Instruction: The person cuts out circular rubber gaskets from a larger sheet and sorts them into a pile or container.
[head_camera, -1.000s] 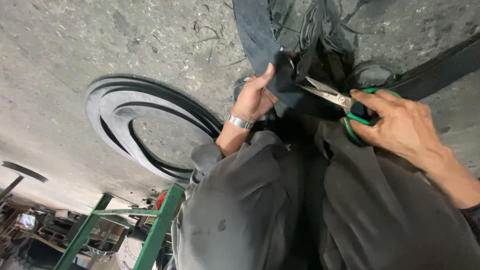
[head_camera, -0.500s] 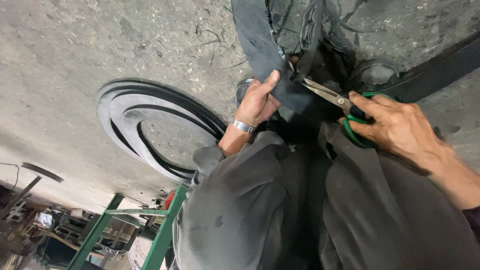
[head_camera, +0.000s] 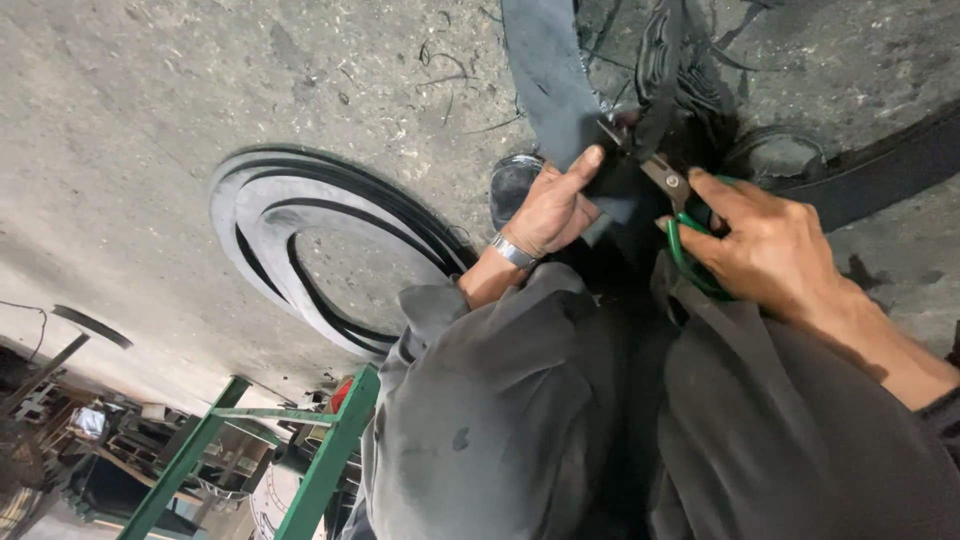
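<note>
Rubber strip: a long dark grey band of flat rubber (head_camera: 545, 80) runs from the top of the view down to the person's lap, hanging over the concrete floor (head_camera: 200, 90).
Left hand: the left hand (head_camera: 555, 210) pinches the strip's lower end, thumb laid on top, fingers clenched beneath it; a metal bracelet (head_camera: 512, 252) sits on the wrist.
Right hand: the right hand (head_camera: 770, 245) grasps green-handled steel scissors (head_camera: 665, 185), fingers through the loops, blades meeting the strip just beside the left thumb.
Handling: the strip looks limp and bendy, fairly light, likely grippy rather than slick; best taken close to the blades so it stays taut.
Nearby: flat black rubber rings (head_camera: 320, 245) lie stacked on the floor, well apart; a green metal frame (head_camera: 330, 460) stands below.
</note>
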